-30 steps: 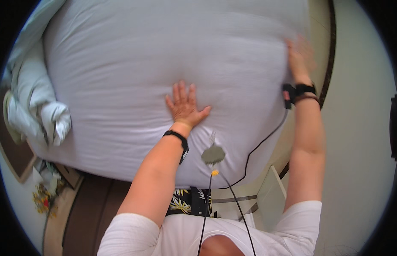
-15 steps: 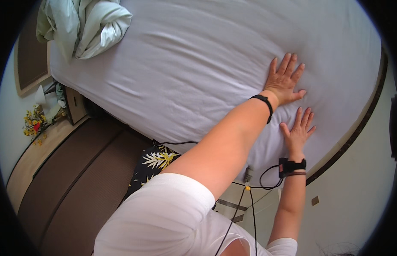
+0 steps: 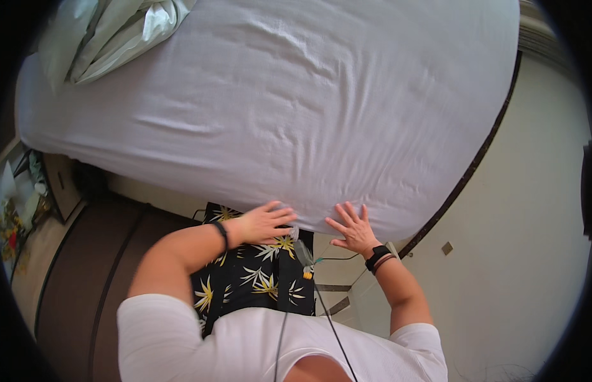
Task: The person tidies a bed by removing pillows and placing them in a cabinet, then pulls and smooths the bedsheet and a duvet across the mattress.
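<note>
A pale lavender fitted sheet [image 3: 245, 121] covers the mattress, with wrinkles running across its middle and down toward the near edge. My left hand [image 3: 264, 224], slightly blurred, is at that near edge with its fingers stretched out to the right; whether it touches the sheet is unclear. To its right, my right hand [image 3: 353, 230] rests at the sheet's edge, fingers spread and palm down. Neither hand holds anything. Between them hangs a small grey device [image 3: 302, 253] on black cords in front of my body.
A crumpled pale green, shiny cover [image 3: 127, 41] lies at the bed's far left corner. Brown cabinet-like panels [image 3: 79, 274] and flowers [image 3: 13, 235] are at the left. A white wall [image 3: 500, 242] with a dark trim runs along the bed's right side.
Both hands have drawn back from the sheet's right part to the near edge. My left hand moved far left and toward me, and the view has shifted with my body.
</note>
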`<state>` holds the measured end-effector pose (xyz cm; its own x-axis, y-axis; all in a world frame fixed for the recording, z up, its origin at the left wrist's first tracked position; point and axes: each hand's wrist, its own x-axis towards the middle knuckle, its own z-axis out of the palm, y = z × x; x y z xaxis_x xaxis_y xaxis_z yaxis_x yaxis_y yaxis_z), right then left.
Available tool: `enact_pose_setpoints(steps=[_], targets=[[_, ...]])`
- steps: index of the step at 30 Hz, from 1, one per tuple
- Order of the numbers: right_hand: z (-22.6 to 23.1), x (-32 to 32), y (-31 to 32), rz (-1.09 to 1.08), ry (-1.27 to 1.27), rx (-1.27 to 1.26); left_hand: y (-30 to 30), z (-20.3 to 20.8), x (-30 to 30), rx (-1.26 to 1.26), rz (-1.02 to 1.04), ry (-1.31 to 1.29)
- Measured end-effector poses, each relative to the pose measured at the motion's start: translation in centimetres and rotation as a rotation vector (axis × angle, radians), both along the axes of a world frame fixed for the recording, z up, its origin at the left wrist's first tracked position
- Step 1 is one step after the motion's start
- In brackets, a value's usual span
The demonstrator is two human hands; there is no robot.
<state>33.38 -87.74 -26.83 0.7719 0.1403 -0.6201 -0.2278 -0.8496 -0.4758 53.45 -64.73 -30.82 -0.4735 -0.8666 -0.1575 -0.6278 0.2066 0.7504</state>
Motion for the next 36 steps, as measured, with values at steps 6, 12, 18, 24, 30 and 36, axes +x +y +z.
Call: enact_pose_setpoints(steps=[6, 12, 18, 24, 30, 36], targets=[[-4.5, 14.9, -6.1, -0.392, -0.536, -0.414, -8.0, -0.8, 23.1, -0.501, 0.793, -0.6], [-7.1, 32.1, -4.6, -0.819, -0.499, -0.486, -14.8, -1.0, 32.6, -0.056, 0.914, -0.649], [-4.9, 23.6, 13.3, -0.165, -0.306, -0.14, 3.1, -4.7, 17.9, -0.183, 0.593, -0.465], [-0.2, 14.3, 21.2, 0.012, 0.031, 0.268, 16.9, 1.5, 13.1, 0.186, 0.336, -0.116], [4.0, 13.4, 18.9, -0.244, -0.094, 0.152, 17.0, 4.9, 15.7, 0.347, 0.648, -0.394], [11.0, 9.9, 16.3, -0.416, 0.041, 0.187, 22.6, 11.6, 13.6, 0.54, 0.895, -0.329]])
